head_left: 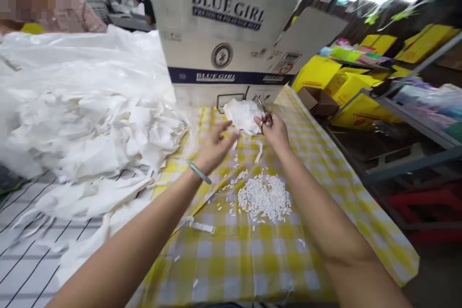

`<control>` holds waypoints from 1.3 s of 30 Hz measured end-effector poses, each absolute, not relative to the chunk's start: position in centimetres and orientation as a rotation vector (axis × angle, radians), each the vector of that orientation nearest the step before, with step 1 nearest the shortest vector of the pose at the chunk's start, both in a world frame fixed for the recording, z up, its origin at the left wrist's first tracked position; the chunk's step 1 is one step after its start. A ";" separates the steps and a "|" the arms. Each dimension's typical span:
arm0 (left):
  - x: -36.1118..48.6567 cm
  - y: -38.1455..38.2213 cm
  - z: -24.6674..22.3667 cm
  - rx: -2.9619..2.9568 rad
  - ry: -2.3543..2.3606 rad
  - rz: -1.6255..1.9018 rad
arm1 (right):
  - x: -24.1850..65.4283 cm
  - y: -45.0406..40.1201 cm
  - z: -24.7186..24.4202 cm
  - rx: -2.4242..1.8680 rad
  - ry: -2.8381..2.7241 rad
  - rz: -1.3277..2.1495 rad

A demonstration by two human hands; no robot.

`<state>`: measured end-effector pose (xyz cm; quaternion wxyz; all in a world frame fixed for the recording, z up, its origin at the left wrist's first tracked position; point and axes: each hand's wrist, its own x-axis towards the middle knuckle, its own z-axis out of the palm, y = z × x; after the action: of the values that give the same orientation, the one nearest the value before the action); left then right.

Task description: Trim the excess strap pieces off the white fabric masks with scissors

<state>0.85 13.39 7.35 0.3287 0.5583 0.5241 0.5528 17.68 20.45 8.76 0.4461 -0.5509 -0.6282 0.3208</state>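
Note:
My right hand (276, 130) is closed on small scissors (266, 118), their blades pointing up and away. My left hand (216, 147), with a bangle at the wrist, has its fingers apart and holds nothing. Just beyond both hands lies a small heap of white cloth (243, 114) near the carton's foot. Nearer, between my forearms, small white cut pieces (265, 197) form a pile on the yellow checked cloth (231, 260). A thin white strip (259, 152) lies between the pile and the scissors.
A large mass of white fabric (108, 134) covers the left side. Behind the table stands a white carton (231, 38) with its flaps up. Shelves with yellow boxes (317, 74) are at the right. Part of a person is at the upper left.

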 end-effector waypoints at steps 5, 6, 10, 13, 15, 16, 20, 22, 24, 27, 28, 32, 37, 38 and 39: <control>2.0 4.5 1.5 1.509 1.347 1.317 | 14.3 8.1 2.4 -1.275 -1.933 1.118; 1.7 3.1 0.9 1.531 1.371 1.311 | 13.8 6.3 1.9 -1.246 -2.018 1.079; -2.0 -1.9 0.4 1.641 1.454 1.314 | 11.7 3.3 1.2 -1.089 -2.274 0.963; -6.1 -5.4 0.3 1.846 1.697 1.244 | 9.1 4.3 0.8 -1.180 -2.293 1.035; -8.5 -7.4 0.0 1.938 1.911 1.144 | 6.4 5.5 0.2 -1.162 -2.254 1.038; -9.5 -8.2 -0.3 1.940 1.969 1.096 | 4.7 6.2 -0.2 -1.104 -2.250 1.037; -11.5 -10.0 -1.5 1.883 1.968 0.991 | -1.3 8.0 -1.3 -0.926 -2.270 1.086; -11.8 -10.4 -1.7 1.837 1.985 1.008 | -2.1 8.0 -1.2 -0.930 -2.256 1.132; -11.5 -10.6 -1.4 1.780 2.018 1.042 | -0.7 7.3 -0.4 -0.949 -2.221 1.189; -9.9 -10.4 0.0 1.314 1.817 1.201 | 4.4 4.8 1.9 -0.965 -2.063 1.484; -9.1 -10.1 0.5 1.052 1.650 1.268 | 6.4 3.8 2.8 -0.958 -1.996 1.613; -6.4 -7.9 2.4 0.256 1.089 1.500 | 13.1 -0.5 5.4 -1.046 -1.975 1.756; -7.6 -5.3 2.1 0.053 1.122 1.731 | 17.5 -4.9 5.8 -1.194 -2.072 1.919; -8.1 -5.2 1.9 0.047 1.143 1.760 | 18.2 -5.6 5.7 -1.186 -2.088 1.991; -8.5 -5.2 1.6 0.048 1.161 1.784 | 18.8 -6.1 5.6 -1.172 -2.103 2.066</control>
<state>-8.48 -5.20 1.60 0.4849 0.0197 0.4771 0.7327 18.76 -6.10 5.59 -0.0156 -0.3693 -0.6628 0.6512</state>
